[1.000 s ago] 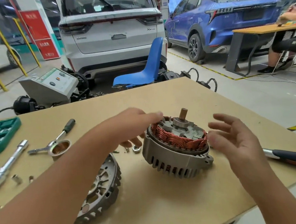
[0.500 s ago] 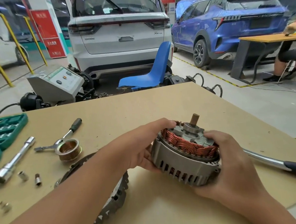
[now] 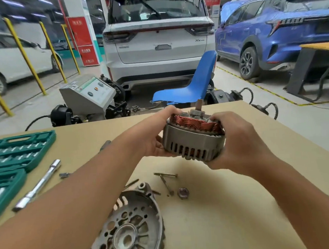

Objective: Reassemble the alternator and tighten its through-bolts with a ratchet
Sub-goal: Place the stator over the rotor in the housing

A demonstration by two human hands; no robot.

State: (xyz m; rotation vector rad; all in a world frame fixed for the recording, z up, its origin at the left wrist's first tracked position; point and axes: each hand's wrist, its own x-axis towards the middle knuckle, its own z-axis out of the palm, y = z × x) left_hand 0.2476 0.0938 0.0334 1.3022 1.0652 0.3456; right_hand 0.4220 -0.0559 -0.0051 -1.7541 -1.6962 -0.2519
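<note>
Alternator body (image 3: 193, 141), ribbed grey casting with copper windings exposed on top, lifted above the table (image 3: 233, 207) at frame centre. Clamped between left hand (image 3: 155, 142) and right hand (image 3: 237, 144), fingers curled around its sides. Perforated end cover (image 3: 128, 230) flat below; through-bolts (image 3: 165, 180) beside it.

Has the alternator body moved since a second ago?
Yes. The alternator body, then resting on the table, is now lifted above it in both hands, left hand and right hand.
</note>
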